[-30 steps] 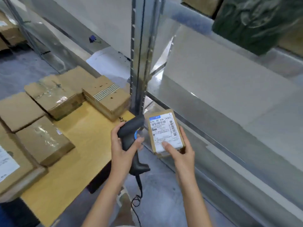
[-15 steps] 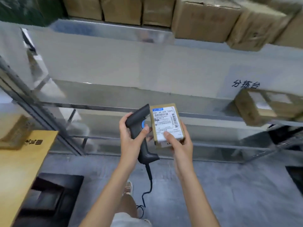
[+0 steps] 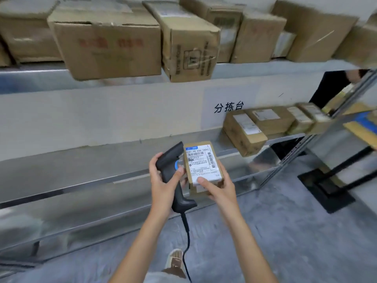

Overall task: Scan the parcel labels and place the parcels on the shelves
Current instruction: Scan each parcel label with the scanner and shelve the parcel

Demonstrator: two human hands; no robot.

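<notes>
Left hand [image 3: 163, 184]: wrapped around the scanner [image 3: 173, 176] handle.
Right hand [image 3: 219, 188]: parcel [image 3: 203, 166] gripped from beneath, thumb pressed on its label, held before the middle shelf [image 3: 81, 166].
Nearby: boxes [image 3: 244, 129] stacked at right; cartons [image 3: 106, 41] overhead.

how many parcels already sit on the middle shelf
4, in a row at the shelf's right end: leftmost parcel, second parcel, third parcel, fourth parcel. More may hide past them.

Top boxes [image 3: 106, 43] blurred, edge-cropped
</notes>
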